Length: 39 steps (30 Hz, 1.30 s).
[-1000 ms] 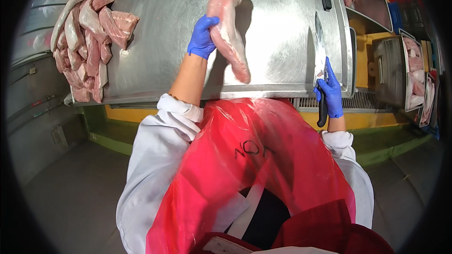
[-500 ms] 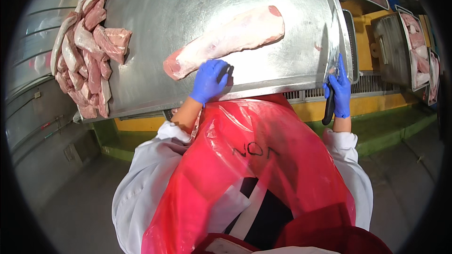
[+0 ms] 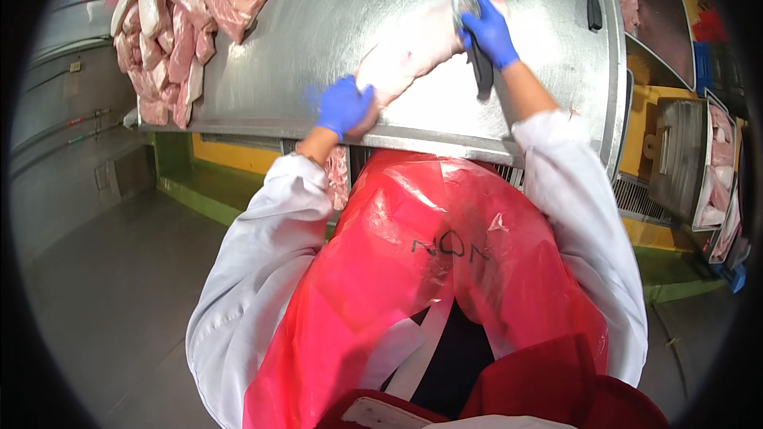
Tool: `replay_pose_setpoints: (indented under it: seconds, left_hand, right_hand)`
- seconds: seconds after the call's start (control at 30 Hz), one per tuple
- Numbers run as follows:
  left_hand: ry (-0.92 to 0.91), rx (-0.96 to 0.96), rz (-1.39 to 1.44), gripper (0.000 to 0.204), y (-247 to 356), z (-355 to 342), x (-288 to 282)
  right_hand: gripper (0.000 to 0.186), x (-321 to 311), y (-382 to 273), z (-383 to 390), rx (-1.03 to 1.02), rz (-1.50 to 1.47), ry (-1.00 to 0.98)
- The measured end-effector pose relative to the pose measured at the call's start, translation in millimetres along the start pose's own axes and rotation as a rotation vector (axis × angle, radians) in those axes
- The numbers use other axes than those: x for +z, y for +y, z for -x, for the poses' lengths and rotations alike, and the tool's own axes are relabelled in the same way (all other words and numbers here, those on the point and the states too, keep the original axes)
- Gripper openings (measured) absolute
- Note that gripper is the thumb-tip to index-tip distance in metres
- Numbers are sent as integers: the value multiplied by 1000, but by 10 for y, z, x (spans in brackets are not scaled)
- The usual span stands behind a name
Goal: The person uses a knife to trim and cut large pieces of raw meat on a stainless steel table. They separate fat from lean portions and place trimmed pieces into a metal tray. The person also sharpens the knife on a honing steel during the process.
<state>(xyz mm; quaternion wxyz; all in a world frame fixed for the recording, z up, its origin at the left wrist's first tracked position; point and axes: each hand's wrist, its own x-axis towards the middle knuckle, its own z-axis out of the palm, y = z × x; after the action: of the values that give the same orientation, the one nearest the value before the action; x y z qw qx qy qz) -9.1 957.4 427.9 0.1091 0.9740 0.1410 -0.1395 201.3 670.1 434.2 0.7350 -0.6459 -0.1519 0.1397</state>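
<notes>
On the steel tabletop (image 3: 318, 24) in front of me lies a long pale slab of meat (image 3: 413, 59), stretching from the near edge toward the middle. My left hand (image 3: 344, 107), in a blue glove, is closed on the slab's near end at the table's edge. My right hand (image 3: 489, 32), also gloved in blue, is wrapped around the dark handle of a knife (image 3: 469, 16), its blade lying over the slab's far end. At the far left, a pile of pink meat cuts (image 3: 179, 24) hangs over the table's edge. A second knife (image 3: 592, 4) rests at the far right. A red apron (image 3: 445, 270) covers my front.
</notes>
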Motion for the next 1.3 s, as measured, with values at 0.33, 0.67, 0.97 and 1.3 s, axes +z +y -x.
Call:
replay_pose_setpoints:
  seconds: [0.33,0.67,0.97,1.3]
  left_hand:
    - [150,764,304,40,1339,-31,16]
    - [81,857,243,10,2390,-1174,53]
    - [54,921,-42,12,2353,-990,-177]
    - [-58,568,119,24,2365,-1488,-392]
  right_hand:
    - [76,-879,-688,-355,-21,179,-121]
    - [76,-1569,-391,1985,272,52,391]
    - [77,-1037,-306,2027,365,-4,377]
    - [78,-1070,59,976,263,227,382]
